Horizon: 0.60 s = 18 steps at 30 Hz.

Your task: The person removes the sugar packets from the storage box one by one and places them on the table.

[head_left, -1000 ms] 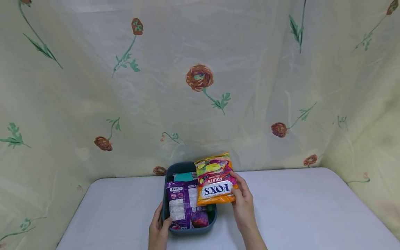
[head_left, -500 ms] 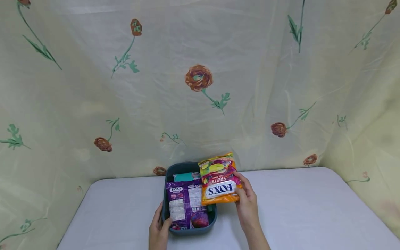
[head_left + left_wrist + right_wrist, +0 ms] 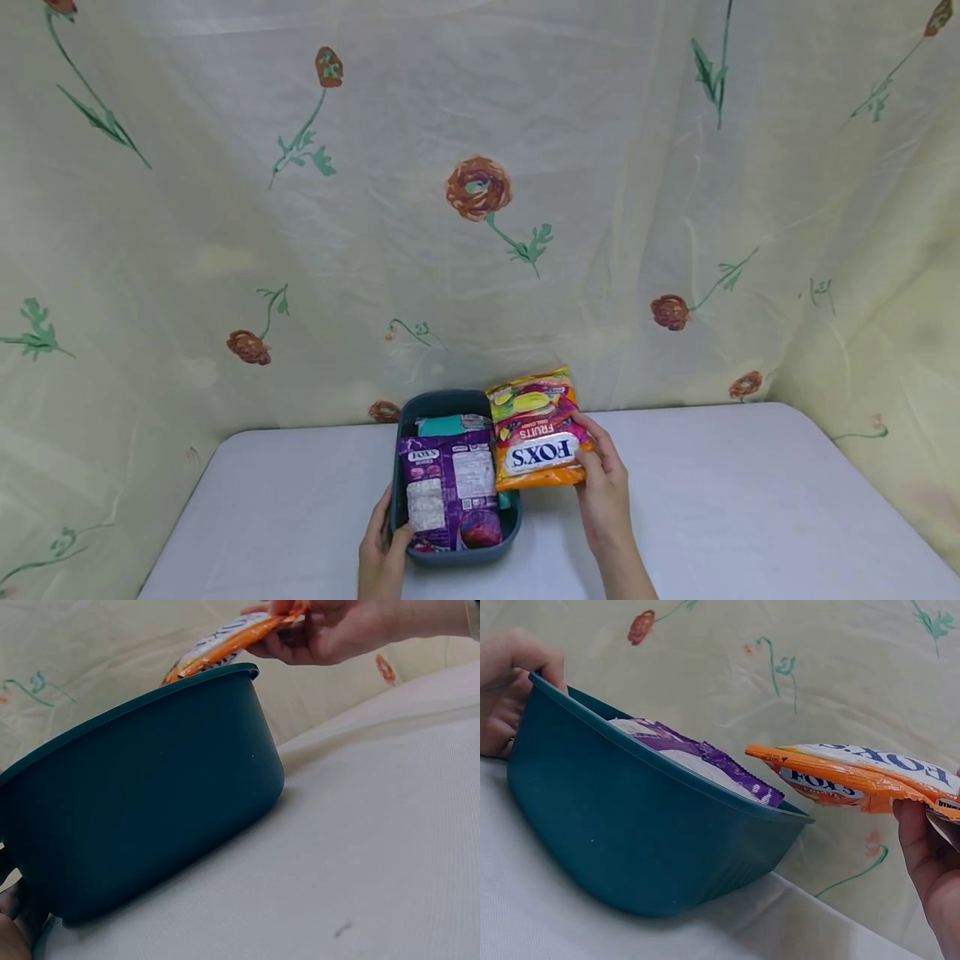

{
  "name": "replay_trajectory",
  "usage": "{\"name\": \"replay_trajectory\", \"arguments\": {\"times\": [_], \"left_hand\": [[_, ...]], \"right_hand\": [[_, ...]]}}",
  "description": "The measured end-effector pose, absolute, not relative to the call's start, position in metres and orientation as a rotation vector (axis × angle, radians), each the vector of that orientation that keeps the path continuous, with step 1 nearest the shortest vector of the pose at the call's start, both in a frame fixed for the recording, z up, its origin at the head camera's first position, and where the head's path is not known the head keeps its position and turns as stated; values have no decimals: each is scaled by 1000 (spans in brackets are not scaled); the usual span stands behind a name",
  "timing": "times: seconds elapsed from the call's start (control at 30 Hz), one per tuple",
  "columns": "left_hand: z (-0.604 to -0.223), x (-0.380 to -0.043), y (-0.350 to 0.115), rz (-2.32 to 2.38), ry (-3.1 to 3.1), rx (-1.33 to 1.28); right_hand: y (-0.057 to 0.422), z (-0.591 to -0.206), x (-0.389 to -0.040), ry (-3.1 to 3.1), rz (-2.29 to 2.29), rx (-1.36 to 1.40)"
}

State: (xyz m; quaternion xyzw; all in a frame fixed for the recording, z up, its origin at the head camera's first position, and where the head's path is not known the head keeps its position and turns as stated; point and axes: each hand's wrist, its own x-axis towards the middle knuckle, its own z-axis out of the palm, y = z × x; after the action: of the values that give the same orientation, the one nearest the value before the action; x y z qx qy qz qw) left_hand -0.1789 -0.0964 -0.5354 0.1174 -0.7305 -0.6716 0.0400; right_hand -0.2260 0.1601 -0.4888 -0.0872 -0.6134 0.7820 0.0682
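Observation:
My right hand (image 3: 606, 483) pinches an orange and pink Fox's candy bag (image 3: 536, 429) by its right side, thumb on the printed face. The bag hangs in the air beside the right rim of a dark teal plastic bin (image 3: 513, 529). My left hand (image 3: 384, 542) grips the bin's left side, thumb over the rim, as the right wrist view also shows with the fingers (image 3: 536, 660) at the rim. Inside the bin lies a purple Fox's candy bag (image 3: 450, 492), back side up. Behind and partly under it is a turquoise packet (image 3: 442, 425), mostly hidden.
The bin stands on a white-covered table (image 3: 712, 500), close to its back edge. A pale curtain (image 3: 585, 208) printed with brown flowers hangs behind the table and along both sides.
My right hand has carried the orange candy bag rightward, from over the bin to beside its right rim, uncovering more of the purple bag. The left hand and bin have stayed put.

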Motion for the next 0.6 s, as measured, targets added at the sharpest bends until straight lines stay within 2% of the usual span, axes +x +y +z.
{"name": "replay_trajectory", "arguments": {"times": [0.6], "left_hand": [[-534,-179,-96,-2052,-2250,392]], "right_hand": [[175,-492,-228,-1847,2320,-353]]}}
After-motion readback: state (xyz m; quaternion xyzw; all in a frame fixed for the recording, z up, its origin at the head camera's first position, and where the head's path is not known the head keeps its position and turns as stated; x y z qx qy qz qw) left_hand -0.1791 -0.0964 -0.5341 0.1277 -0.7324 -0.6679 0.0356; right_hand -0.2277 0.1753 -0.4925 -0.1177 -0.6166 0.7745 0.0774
